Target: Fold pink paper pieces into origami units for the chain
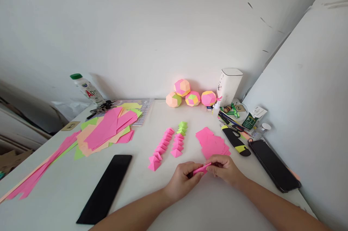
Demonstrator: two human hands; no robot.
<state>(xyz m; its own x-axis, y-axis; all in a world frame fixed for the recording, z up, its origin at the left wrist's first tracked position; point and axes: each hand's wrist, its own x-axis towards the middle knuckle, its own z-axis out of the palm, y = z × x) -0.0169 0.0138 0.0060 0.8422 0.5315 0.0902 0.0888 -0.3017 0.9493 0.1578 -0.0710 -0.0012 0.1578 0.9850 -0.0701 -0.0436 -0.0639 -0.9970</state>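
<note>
Pink paper: one small folded piece (202, 169) sat between both hands, long axis running roughly 8 to 2 o'clock. Left hand (182, 181) held the 8 o'clock end, fingers curled; right hand (225, 168) pinched the 2 o'clock end. Neither was nearer; both touched it. Loose pink sheets (213, 145) lay near at 1 o'clock, a folded pink row (164, 142) at 10, paper balls (182, 87) around 12, well apart.

Single head-worn view, forward and down over the table (208, 204).
</note>
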